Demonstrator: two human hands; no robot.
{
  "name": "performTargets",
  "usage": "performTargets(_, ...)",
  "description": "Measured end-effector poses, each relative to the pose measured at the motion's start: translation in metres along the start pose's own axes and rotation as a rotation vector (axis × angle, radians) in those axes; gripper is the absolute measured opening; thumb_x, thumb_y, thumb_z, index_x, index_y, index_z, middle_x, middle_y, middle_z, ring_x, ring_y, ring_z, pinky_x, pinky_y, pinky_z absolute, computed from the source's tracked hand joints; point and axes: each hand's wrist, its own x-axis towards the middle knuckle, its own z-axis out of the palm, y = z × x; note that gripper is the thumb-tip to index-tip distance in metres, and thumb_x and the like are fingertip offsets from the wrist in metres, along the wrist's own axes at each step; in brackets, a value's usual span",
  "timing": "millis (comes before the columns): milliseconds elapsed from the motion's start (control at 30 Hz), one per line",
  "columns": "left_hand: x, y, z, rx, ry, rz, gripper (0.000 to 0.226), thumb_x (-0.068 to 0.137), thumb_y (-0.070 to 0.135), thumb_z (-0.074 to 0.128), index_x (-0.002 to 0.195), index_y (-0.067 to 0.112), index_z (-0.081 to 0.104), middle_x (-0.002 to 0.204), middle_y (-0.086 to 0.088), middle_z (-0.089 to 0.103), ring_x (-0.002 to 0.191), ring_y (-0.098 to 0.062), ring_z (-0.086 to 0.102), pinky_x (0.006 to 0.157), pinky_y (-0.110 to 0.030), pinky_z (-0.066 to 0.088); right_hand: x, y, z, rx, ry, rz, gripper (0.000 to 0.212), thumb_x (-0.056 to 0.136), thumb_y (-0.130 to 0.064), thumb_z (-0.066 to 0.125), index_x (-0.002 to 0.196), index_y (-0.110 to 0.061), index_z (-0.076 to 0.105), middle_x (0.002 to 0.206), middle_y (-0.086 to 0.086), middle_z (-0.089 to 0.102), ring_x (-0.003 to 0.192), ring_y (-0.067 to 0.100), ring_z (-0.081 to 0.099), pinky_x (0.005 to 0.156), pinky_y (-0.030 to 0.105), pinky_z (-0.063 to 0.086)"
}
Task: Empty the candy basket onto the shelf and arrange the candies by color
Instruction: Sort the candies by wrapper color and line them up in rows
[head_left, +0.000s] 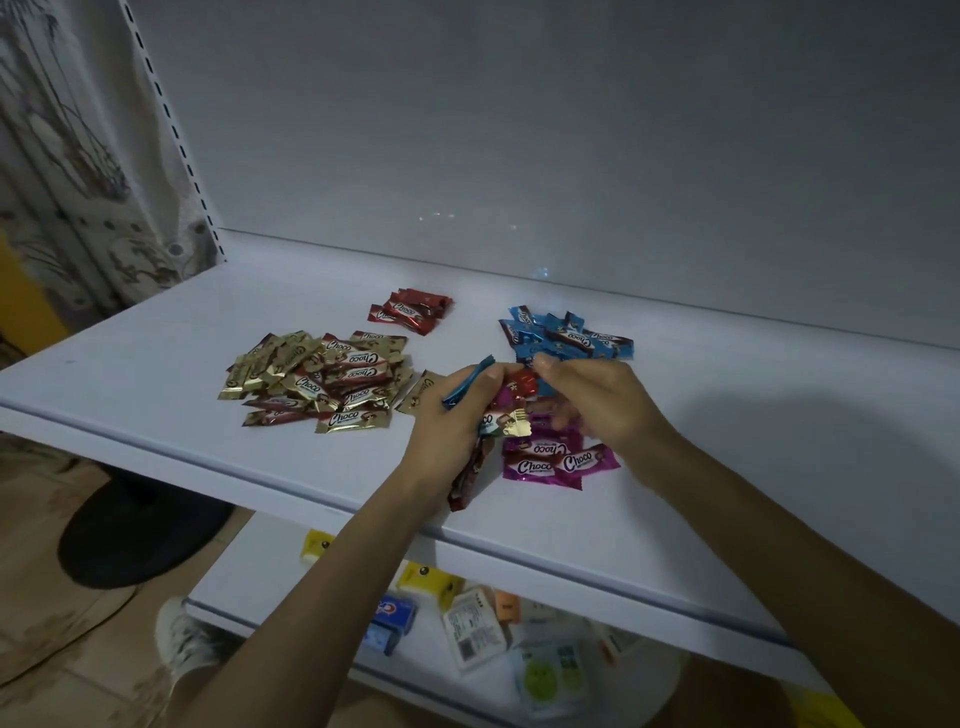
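Observation:
On the white shelf (156, 374) lie wrapped Choco candies in colour groups: a gold pile (317, 382) at left, a small red group (413, 309) behind it, a blue group (566, 335) at back right, and a few magenta candies (558, 460) near the front. My left hand (457, 415) grips a mixed bunch of candies (501, 410), with a blue one sticking up and a dark red one hanging below. My right hand (597, 400) is close beside it, its fingertips pinching a red candy (522, 382) at the top of that bunch. No basket is in view.
The shelf's back wall rises behind the piles. A lower shelf (291, 571) holds small boxes and packets (472, 623). A dark round stool base (135, 530) stands on the floor at left, with a white shoe (182, 639) nearby.

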Motion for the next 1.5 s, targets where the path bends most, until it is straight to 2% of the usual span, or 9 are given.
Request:
performTargets(100, 0.002, -0.001, 0.002, 0.031, -0.027, 0.043, 0.027, 0.101, 0.019, 0.047, 0.113, 0.007, 0.068, 0.100, -0.012, 0.074, 0.094, -0.025, 0.071, 0.075, -0.029, 0.056, 0.005, -0.006, 0.001, 0.100, -0.059, 0.092, 0.013, 0.092, -0.023, 0.059, 0.093, -0.013, 0.068, 0.060, 0.000, 0.061, 0.042, 0.000, 0.054, 0.040, 0.013, 0.040)
performTargets(200, 0.010, 0.002, 0.006, 0.086, -0.026, 0.108, 0.023, 0.101, 0.018, 0.047, 0.106, 0.016, 0.069, 0.093, -0.003, 0.075, 0.087, -0.014, 0.071, 0.070, -0.021, 0.054, 0.015, -0.003, 0.001, 0.129, 0.019, 0.058, 0.009, 0.090, -0.023, 0.063, 0.088, -0.017, 0.070, 0.066, 0.001, 0.064, 0.051, 0.005, 0.056, 0.048, 0.018, 0.042)
performTargets(500, 0.040, -0.005, 0.009, 0.043, 0.025, 0.051, 0.023, 0.098, 0.025, 0.051, 0.105, 0.013, 0.069, 0.097, -0.010, 0.074, 0.090, -0.029, 0.071, 0.080, -0.042, 0.057, 0.058, 0.007, -0.022, 0.245, 0.319, 0.071, 0.010, 0.092, -0.016, 0.060, 0.093, -0.010, 0.067, 0.067, 0.003, 0.060, 0.047, 0.003, 0.051, 0.039, 0.014, 0.038)
performTargets(667, 0.046, -0.012, 0.008, 0.055, 0.103, 0.008, 0.022, 0.098, 0.024, 0.051, 0.101, 0.013, 0.069, 0.093, -0.010, 0.075, 0.085, -0.025, 0.072, 0.076, -0.034, 0.058, 0.108, 0.028, -0.045, 0.131, 0.426, 0.090, 0.011, 0.088, -0.007, 0.063, 0.082, -0.016, 0.069, 0.085, 0.005, 0.069, 0.050, 0.007, 0.057, 0.047, 0.017, 0.043)
performTargets(767, 0.046, -0.012, 0.008, 0.016, 0.117, -0.012, 0.023, 0.099, 0.023, 0.051, 0.102, 0.009, 0.069, 0.091, -0.010, 0.075, 0.082, -0.024, 0.072, 0.072, -0.031, 0.059, 0.131, 0.040, -0.048, 0.013, 0.388, 0.120, 0.016, 0.086, -0.009, 0.064, 0.075, -0.020, 0.069, 0.083, 0.000, 0.069, 0.069, 0.016, 0.062, 0.066, 0.029, 0.053)
performTargets(833, 0.046, -0.011, 0.008, -0.001, 0.118, -0.006, 0.023, 0.100, 0.020, 0.049, 0.100, 0.008, 0.069, 0.086, -0.006, 0.075, 0.077, -0.018, 0.072, 0.065, -0.025, 0.057, 0.134, 0.046, -0.047, -0.184, 0.378, 0.055, 0.007, 0.086, -0.018, 0.066, 0.090, -0.018, 0.072, 0.095, -0.001, 0.070, 0.091, 0.017, 0.064, 0.084, 0.033, 0.052)
performTargets(933, 0.046, -0.012, 0.007, 0.031, 0.123, 0.019, 0.022, 0.100, 0.021, 0.049, 0.097, 0.013, 0.070, 0.084, -0.002, 0.075, 0.076, -0.016, 0.072, 0.066, -0.023, 0.056, 0.116, 0.048, -0.046, -0.462, 0.371, -0.202, 0.030, 0.086, -0.036, 0.066, 0.111, -0.020, 0.067, 0.115, 0.001, 0.064, 0.107, 0.014, 0.053, 0.088, 0.029, 0.040)
performTargets(1100, 0.047, -0.013, 0.007, 0.028, 0.128, 0.032, 0.023, 0.100, 0.021, 0.049, 0.097, 0.012, 0.070, 0.089, -0.006, 0.075, 0.082, -0.021, 0.072, 0.070, -0.026, 0.056, 0.096, 0.060, -0.041, -0.878, -0.014, -0.488, 0.052, 0.082, -0.055, 0.059, 0.127, -0.028, 0.060, 0.139, 0.005, 0.047, 0.129, 0.023, 0.035, 0.099, 0.037, 0.026)
performTargets(1500, 0.046, -0.014, 0.005, 0.051, 0.116, 0.034, 0.025, 0.100, 0.022, 0.049, 0.101, 0.011, 0.070, 0.086, -0.004, 0.075, 0.077, -0.015, 0.071, 0.067, -0.021, 0.054, 0.125, 0.064, -0.032, -0.897, 0.085, -0.367, 0.037, 0.091, -0.039, 0.058, 0.125, -0.026, 0.061, 0.135, 0.006, 0.050, 0.125, 0.025, 0.041, 0.102, 0.040, 0.032)
